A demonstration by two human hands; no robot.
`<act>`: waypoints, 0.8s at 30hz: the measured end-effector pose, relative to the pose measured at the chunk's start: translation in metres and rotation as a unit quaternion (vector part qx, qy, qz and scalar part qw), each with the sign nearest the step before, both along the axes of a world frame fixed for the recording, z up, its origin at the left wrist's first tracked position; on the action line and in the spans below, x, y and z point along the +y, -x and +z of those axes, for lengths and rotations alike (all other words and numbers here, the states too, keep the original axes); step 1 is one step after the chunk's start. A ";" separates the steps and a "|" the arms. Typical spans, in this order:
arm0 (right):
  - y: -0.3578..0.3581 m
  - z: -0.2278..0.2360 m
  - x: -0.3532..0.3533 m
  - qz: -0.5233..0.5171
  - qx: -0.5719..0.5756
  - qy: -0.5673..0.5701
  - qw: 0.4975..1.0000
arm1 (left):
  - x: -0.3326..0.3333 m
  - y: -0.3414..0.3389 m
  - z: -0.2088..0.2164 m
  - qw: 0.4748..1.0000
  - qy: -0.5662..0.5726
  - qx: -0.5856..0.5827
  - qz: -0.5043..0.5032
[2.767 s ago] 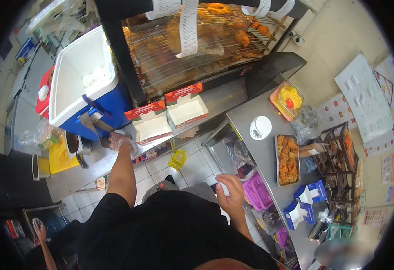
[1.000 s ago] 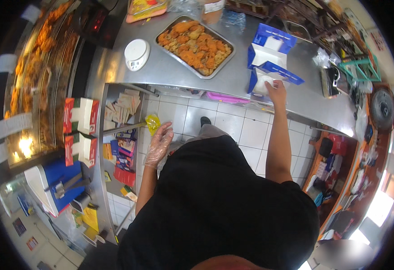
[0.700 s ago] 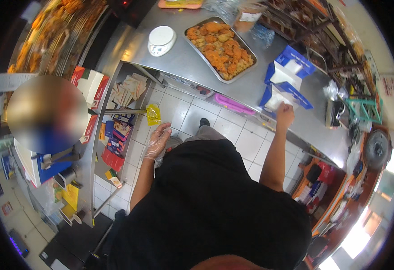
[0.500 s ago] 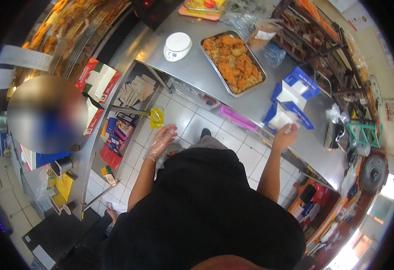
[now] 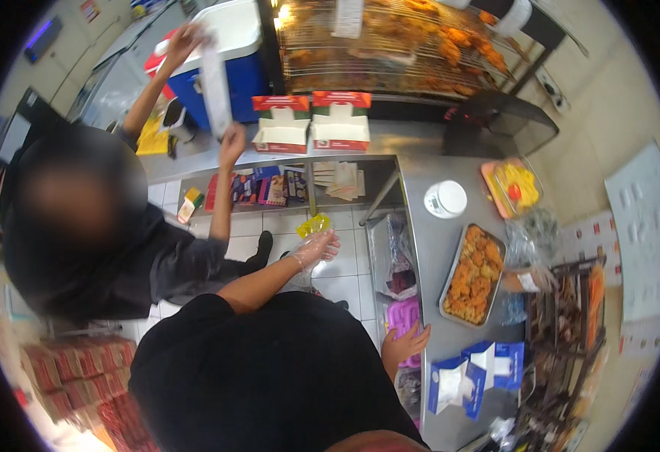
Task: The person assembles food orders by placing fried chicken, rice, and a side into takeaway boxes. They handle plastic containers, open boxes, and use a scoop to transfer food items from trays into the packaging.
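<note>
My left hand [image 5: 319, 247], in a clear plastic glove, is held out over the tiled floor. Its fingers are loosely bent and I see nothing in them. Close by, near the shelf's end, is a yellow packet [image 5: 313, 224]. My bare right hand [image 5: 405, 343] is open, fingers spread, at the edge of the steel table [image 5: 420, 218]. On that table are two open blue-and-white boxes, one nearer [image 5: 456, 386] and one farther right [image 5: 505, 365], apart from my hand. A metal tray of fried chicken [image 5: 475, 277] lies beyond it.
A white kitchen scale [image 5: 445, 199] and a yellow-filled container [image 5: 517, 188] stand farther back. Two open red-and-white boxes [image 5: 281, 126] sit on the far counter below a chicken display [image 5: 390, 53]. At left, a co-worker holds a long white paper strip [image 5: 215, 87].
My view has turned left, bringing the co-worker and blue cooler into sight. My right hand has moved off the blue boxes and opened. The left one stays near the yellow packet.
</note>
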State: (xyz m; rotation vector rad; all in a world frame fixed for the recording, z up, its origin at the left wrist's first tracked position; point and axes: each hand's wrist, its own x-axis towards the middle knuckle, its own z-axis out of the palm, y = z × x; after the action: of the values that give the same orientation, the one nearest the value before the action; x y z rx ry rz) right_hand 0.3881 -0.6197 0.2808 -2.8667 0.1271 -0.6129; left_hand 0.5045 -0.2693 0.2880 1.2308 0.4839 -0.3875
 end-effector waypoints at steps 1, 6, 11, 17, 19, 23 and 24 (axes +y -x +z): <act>0.001 -0.003 0.000 0.006 0.013 0.043 0.999 | 0.005 0.001 0.001 1.000 -0.016 -0.008 0.009; -0.009 -0.015 0.001 -0.037 0.291 0.041 0.955 | 0.050 0.040 -0.066 1.000 -0.018 -0.008 -0.003; -0.018 -0.025 0.013 -0.111 0.285 0.064 0.950 | 0.050 0.053 -0.044 0.971 -0.222 -0.055 -0.076; -0.014 -0.044 0.007 -0.107 0.283 0.126 0.945 | 0.069 0.074 -0.072 0.889 -0.424 -0.135 -0.106; -0.012 -0.047 -0.002 -0.124 0.282 0.134 0.942 | 0.062 0.055 -0.061 0.868 -0.441 -0.141 -0.178; -0.011 -0.052 -0.004 -0.104 0.258 0.106 0.955 | 0.040 0.030 -0.045 0.874 -0.427 -0.124 -0.197; -0.011 -0.045 -0.001 -0.098 0.270 0.098 0.953 | 0.035 0.029 -0.049 0.871 -0.434 -0.132 -0.190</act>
State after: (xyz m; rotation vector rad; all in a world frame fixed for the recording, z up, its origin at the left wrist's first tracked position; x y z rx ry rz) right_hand 0.3994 -0.6211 0.2355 -3.1606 0.4612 0.1612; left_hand 0.4757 -0.2347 0.2395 2.2426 0.1570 -0.3267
